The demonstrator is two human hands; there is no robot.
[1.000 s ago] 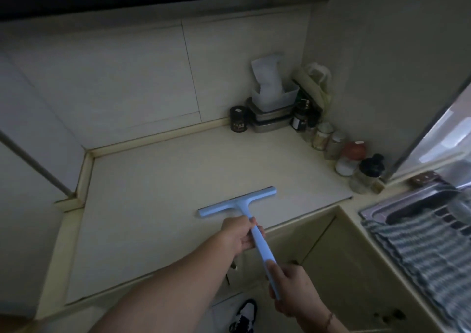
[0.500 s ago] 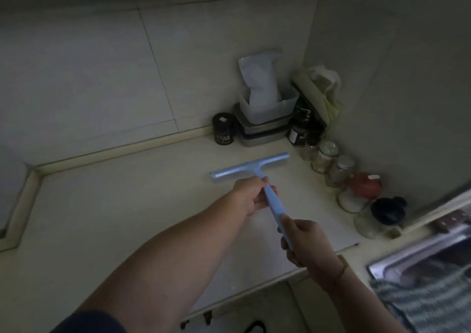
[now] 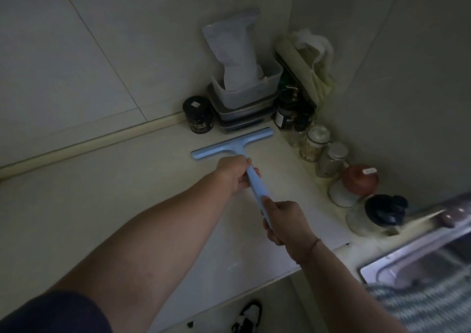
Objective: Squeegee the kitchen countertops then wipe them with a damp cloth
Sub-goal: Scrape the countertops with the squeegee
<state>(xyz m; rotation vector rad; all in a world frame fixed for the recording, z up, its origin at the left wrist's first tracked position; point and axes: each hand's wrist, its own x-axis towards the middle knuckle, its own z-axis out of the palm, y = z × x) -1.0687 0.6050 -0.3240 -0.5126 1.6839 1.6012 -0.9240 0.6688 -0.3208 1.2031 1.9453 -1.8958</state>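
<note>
Both hands gripped the light blue plastic T-shaped squeegee. The left hand was wrapped round the upper handle just below the crossbar; the right hand was clenched round the near end of the handle, a thin cord bracelet at its wrist. The squeegee blade lay on the pale cream surface at its far right part, crossbar slanting up to the right, its right end just beside the stacked metal trays. On the trays sat a translucent plastic tub with a white pouch standing in it. A small black round tin stood left of the trays, against the raised strip at the tiled wall. Right of the trays: a dark glass bottle, then a row of jars along the right wall, running nearer: a clear glass jar with light lid, a metal-lidded glass jar, a red-lidded container, a clear jar with black lid. A pale yellow-green bag leaned in the far right corner. Near right: edge of a stainless steel sink and a striped grey-green cloth, its position relative to the sink unclear. Below the surface edge, a black-and-white shoe on the floor. Lighting was dim; jar contents could not be read.
</note>
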